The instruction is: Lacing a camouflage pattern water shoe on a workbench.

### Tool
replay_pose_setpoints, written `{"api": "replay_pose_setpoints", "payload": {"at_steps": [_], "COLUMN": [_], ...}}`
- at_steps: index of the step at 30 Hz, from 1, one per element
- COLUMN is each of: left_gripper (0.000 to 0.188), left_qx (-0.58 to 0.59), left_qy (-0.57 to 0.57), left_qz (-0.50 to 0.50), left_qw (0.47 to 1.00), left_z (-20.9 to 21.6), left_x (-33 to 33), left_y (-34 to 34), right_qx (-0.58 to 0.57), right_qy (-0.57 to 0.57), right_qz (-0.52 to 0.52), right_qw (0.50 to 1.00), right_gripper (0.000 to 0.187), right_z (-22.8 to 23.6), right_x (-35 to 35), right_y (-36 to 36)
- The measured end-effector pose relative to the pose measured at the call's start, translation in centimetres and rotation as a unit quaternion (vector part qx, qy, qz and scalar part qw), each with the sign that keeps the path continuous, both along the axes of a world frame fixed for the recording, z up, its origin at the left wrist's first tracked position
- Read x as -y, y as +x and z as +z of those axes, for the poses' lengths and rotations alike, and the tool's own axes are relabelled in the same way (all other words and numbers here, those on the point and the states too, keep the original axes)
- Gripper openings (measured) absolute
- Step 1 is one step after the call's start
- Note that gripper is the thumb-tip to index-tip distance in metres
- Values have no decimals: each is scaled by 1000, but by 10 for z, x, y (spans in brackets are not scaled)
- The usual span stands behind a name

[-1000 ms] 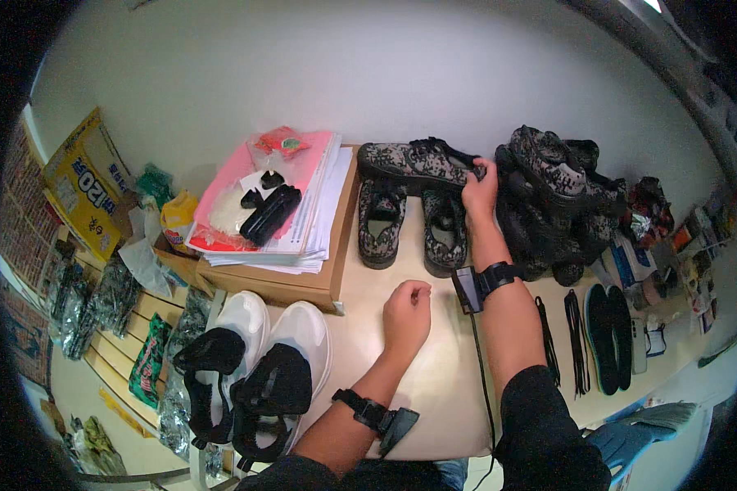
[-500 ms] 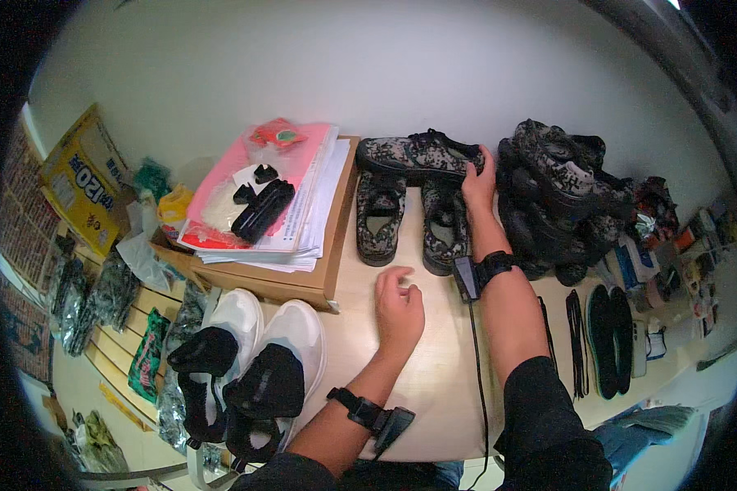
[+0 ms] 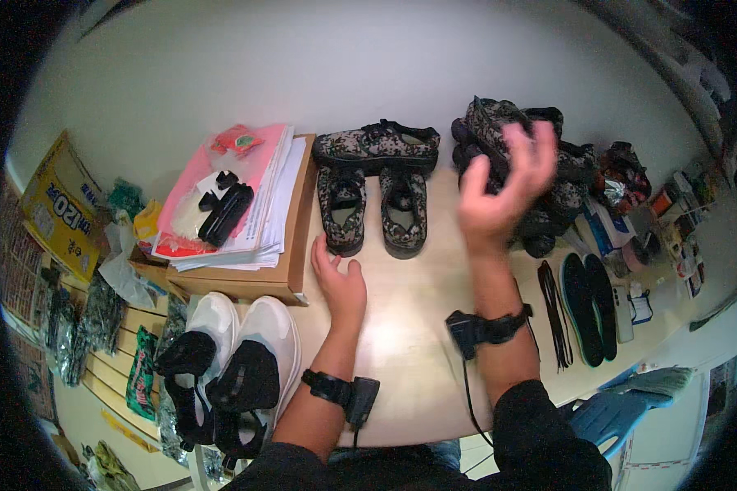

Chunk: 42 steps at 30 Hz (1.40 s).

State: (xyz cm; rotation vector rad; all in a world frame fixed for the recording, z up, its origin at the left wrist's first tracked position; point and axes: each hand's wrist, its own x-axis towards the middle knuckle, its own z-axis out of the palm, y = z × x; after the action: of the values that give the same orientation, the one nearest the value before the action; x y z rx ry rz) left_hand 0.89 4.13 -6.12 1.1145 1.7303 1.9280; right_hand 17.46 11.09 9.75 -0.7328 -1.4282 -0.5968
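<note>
My right hand [image 3: 504,192] is open, fingers spread and a little blurred, in front of a heap of dark camouflage shoes [image 3: 499,119] at the back right. Whether it touches the heap I cannot tell. One camouflage shoe [image 3: 377,149] lies crosswise by the wall. Before it, two more stand side by side, a left one [image 3: 342,209] and a right one [image 3: 403,211], toes toward the wall shoe hidden from plain sight. Holding nothing, my left hand [image 3: 340,286] is open with loosely bent fingers, just below the left shoe's near end.
A cardboard box [image 3: 299,213] bearing papers and a black clip-like item [image 3: 225,214] stands at left. Nearer are white-and-black sneakers [image 3: 262,344]. To the right lie black laces [image 3: 555,315], dark insoles [image 3: 585,307] and small boxes [image 3: 606,225]. A blue chair [image 3: 614,413] stands beyond the table edge.
My right hand has let go of the crosswise shoe and moved right to the heap. My left hand has shifted left and forward, its fingers opening. The whole view has turned slightly right.
</note>
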Motion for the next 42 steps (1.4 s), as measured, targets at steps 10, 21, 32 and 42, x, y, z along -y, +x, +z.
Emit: {"api": "replay_pose_setpoints", "payload": {"at_steps": [10, 21, 32, 42], "left_gripper": [46, 46, 49, 44], "left_qx": [-182, -92, 531, 403], "left_qy": [-12, 68, 165, 199], "left_qz": [-46, 0, -225, -225], "left_qw": [982, 993, 800, 864], "left_z": [-1, 27, 77, 60], "left_x": [-5, 18, 65, 55], "left_y": [-10, -9, -2, 10], "right_qx": [-125, -358, -220, 106], "right_qy": [-276, -189, -425, -399], "right_qz": [8, 527, 543, 216], "right_qw": [953, 747, 690, 885], "right_gripper": [61, 55, 53, 41], "right_z": [22, -51, -84, -90], "right_x": [-13, 102, 98, 100], "right_y": [67, 41, 61, 52]}}
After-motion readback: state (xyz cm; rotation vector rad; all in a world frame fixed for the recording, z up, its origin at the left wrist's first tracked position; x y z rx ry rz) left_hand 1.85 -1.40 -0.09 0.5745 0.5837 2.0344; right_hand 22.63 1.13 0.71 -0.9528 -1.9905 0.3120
